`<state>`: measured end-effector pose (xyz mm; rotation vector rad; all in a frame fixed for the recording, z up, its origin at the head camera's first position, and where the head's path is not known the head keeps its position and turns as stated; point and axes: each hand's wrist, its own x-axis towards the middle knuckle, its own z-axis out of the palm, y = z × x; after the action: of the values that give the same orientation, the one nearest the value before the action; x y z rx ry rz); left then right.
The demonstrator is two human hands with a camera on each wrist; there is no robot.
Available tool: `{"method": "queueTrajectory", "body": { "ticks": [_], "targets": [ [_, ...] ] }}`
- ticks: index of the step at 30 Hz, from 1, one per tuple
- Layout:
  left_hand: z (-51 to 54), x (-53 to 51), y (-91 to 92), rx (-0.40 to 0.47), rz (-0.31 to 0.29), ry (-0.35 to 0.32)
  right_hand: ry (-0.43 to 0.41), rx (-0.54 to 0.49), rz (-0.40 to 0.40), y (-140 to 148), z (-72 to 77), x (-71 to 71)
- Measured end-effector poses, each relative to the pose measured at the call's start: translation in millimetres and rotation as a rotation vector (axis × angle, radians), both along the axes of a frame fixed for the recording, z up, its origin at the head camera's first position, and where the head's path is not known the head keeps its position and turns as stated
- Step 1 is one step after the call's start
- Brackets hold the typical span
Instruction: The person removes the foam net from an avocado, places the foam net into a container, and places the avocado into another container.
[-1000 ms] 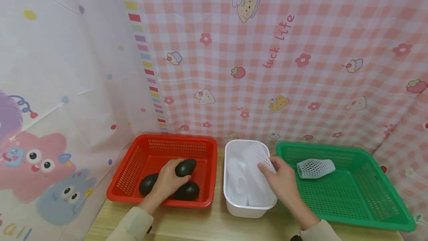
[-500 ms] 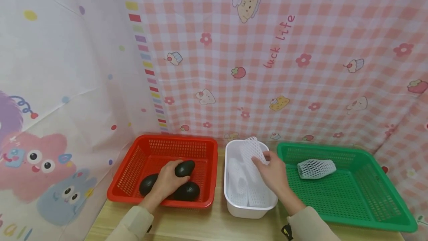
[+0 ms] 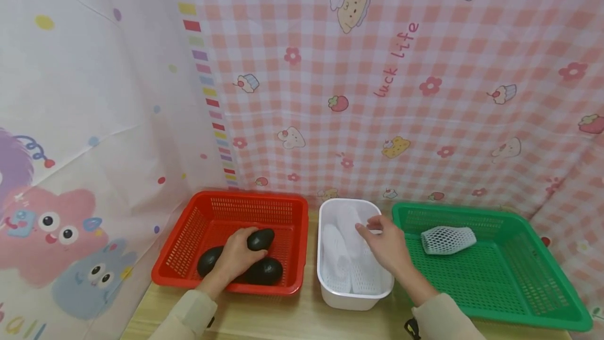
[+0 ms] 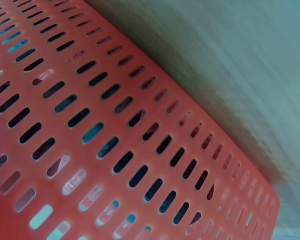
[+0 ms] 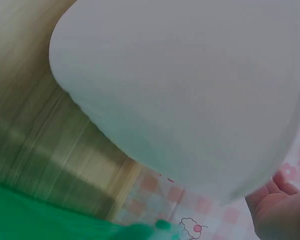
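My left hand (image 3: 237, 253) grips a dark avocado (image 3: 261, 239) inside the red basket (image 3: 257, 209). Two more avocados are beside it: one avocado (image 3: 207, 260) is partly behind the hand, another avocado (image 3: 266, 271) lies nearer the front. Over the right side of a white tub (image 3: 356, 302) is my right hand (image 3: 389, 243), thumb and fingers apart with nothing seen between them. White foam net sleeves (image 3: 336, 251) lie in the tub under its fingers. In the right wrist view the tub's wall (image 5: 180, 90) hides most of the right hand (image 5: 282, 212).
A green basket (image 3: 476, 282) stands to the right, with a net-covered item (image 3: 448, 240) near its back left. Wooden table (image 3: 264, 314) shows in front of the containers. A pink checked cloth (image 3: 368, 119) hangs close behind them. The red basket's slotted wall (image 4: 115, 125) fills the left wrist view.
My right hand moved left over the tub and lifted one foam net sleeve's end. Now that sleeve lies back down in the tub, out of the fingers. The left hand stays on the avocado.
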<state>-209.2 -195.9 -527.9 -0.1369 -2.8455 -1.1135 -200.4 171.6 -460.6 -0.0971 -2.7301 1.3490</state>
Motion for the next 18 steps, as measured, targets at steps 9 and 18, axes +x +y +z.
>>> {"method": "queueTrajectory", "body": {
  "ticks": [9,18],
  "targets": [
    [1.8,0.8,-0.8,-0.030,-0.019,-0.013,0.084,0.075,0.083,30,17.5,5.1],
    [2.8,-1.5,-3.2,-0.048,-0.038,-0.037,0.094,0.214,0.119,81,32.4,-3.5]
  ]
}}
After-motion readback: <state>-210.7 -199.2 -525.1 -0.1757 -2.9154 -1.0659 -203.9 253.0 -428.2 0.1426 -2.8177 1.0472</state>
